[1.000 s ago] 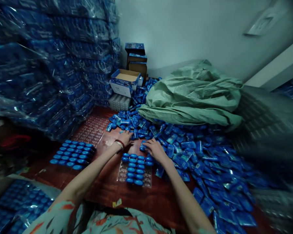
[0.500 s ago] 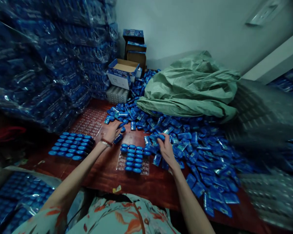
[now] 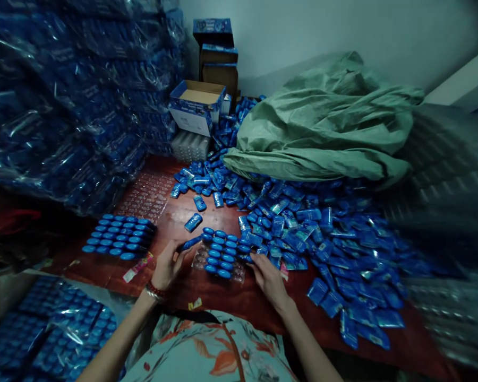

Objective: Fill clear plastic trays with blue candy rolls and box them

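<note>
In the head view, the clear plastic tray (image 3: 199, 258) lies on the red-brown table (image 3: 175, 218) between the two hands, close to the fingers on either side. The left hand (image 3: 166, 268), at its left edge, is narrowed around a blue packet (image 3: 190, 243), thumb beneath and fingers along the near end, so that the packet points at the tray's far left corner. The right hand (image 3: 269, 278) is at the opposite edge, its fingertips against the end of a blue piece (image 3: 245, 258); whether it is gripping that piece, I cannot tell. The tray carries glossy, rounded blue containers (image 3: 214, 261) standing in two close middle columns, with a wider row across the far end (making a rough T shape), and see-through moulded pockets show on both sides. The packet in the left hand is slim, shiny and darker along its visible edge. Its label is too small to read, and the fingers cover its near end. The right fingertips partly hide the blue piece at the tray's edge, and both forearms run off the bottom of the view.
</note>
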### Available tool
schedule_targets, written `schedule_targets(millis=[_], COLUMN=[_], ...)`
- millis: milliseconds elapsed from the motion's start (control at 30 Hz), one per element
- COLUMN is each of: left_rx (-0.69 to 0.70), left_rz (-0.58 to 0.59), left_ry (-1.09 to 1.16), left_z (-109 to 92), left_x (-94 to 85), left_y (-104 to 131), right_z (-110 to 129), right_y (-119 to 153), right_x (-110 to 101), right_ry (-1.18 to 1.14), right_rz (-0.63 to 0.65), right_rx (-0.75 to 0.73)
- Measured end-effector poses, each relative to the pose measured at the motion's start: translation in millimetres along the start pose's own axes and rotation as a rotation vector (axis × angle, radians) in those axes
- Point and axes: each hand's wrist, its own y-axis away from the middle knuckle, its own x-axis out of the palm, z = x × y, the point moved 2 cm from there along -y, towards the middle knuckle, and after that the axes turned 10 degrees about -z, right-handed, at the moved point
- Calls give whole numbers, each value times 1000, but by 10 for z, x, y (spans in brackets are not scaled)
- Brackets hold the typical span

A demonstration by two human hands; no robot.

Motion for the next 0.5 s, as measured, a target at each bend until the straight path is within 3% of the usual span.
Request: schedule_targets(millis=[133, 267, 367, 500], left_rx=[35, 36, 122, 304], left_rz=[87, 140, 193, 318], left_ry=[3, -24, -63, -148], left_z=[-13, 33, 83, 106], left_x=[-48, 28, 131, 206], left_y=[75, 150, 115, 38], right_z=[79, 155, 180, 122], right_y=[-78, -247, -343, -326], right_x=[-90, -135, -154, -152], right_ry=[219, 348, 403, 412], right_rz=[151, 357, 482, 514], right_rx=[-79, -82, -96, -123])
